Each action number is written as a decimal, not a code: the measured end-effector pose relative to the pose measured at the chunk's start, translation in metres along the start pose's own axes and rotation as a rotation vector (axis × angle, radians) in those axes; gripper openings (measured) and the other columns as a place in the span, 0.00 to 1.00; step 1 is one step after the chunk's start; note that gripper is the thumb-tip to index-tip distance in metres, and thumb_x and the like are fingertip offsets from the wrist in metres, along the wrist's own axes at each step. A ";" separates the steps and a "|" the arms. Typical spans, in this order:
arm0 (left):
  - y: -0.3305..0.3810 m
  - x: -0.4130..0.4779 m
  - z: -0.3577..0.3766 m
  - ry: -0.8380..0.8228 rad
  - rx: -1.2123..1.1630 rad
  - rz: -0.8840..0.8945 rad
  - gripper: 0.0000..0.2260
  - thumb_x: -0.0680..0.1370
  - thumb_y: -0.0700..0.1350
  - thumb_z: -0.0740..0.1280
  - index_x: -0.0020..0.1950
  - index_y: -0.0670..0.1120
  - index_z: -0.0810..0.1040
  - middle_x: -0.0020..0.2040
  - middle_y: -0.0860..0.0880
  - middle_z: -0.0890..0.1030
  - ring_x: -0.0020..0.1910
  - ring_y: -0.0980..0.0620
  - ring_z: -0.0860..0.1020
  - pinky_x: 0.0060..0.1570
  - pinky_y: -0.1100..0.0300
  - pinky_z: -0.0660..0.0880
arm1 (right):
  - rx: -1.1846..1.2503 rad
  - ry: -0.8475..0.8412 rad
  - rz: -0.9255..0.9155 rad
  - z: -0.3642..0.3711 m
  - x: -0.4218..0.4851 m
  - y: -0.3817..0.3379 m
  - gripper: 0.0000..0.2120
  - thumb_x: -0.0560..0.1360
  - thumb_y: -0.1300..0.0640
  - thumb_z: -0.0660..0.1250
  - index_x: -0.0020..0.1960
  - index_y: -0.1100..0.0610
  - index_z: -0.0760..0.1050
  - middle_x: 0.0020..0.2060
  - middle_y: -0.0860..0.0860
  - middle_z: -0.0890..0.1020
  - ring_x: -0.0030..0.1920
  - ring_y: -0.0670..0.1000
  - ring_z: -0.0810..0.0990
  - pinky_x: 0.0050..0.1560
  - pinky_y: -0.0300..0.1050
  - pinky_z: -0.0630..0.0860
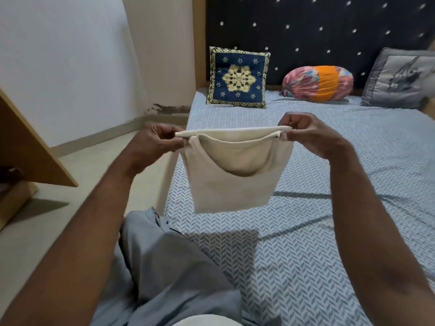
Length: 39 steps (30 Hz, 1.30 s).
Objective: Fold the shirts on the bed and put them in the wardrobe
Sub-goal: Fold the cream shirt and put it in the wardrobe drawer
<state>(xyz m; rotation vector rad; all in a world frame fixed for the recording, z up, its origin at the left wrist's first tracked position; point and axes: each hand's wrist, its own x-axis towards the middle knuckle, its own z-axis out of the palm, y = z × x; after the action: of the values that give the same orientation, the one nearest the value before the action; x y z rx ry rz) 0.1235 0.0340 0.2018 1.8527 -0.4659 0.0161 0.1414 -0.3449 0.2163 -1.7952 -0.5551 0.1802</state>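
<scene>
A cream shirt [233, 184], folded to a small hanging rectangle, is held up in the air over the bed [329, 208]. My left hand [157, 140] pinches its top left corner and my right hand [303, 132] pinches its top right corner, stretching the top edge straight between them. The shirt's lower edge hangs free above the patterned sheet. A brown wooden panel [30, 147], possibly the wardrobe, shows at the left edge.
A blue embroidered cushion [237, 77], a pink and orange bolster [317, 83] and a grey pillow [400, 81] lie against the dark headboard [329, 31]. Pale floor [77, 175] runs between bed and wall. My grey-trousered knee [169, 267] is at the bed's near edge.
</scene>
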 end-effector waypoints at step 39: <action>-0.239 0.093 0.113 0.379 0.261 -0.768 0.07 0.71 0.46 0.75 0.47 0.47 0.84 0.47 0.49 0.85 0.49 0.49 0.81 0.46 0.62 0.71 | -0.403 0.609 0.867 0.062 0.075 0.277 0.07 0.71 0.49 0.71 0.46 0.51 0.79 0.39 0.49 0.82 0.44 0.52 0.81 0.45 0.45 0.75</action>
<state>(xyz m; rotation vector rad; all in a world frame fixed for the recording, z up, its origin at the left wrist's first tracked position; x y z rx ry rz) 0.2617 -0.0376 -0.0311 2.1158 0.5451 -0.0933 0.2589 -0.3115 -0.0507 -2.2468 0.6878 0.0987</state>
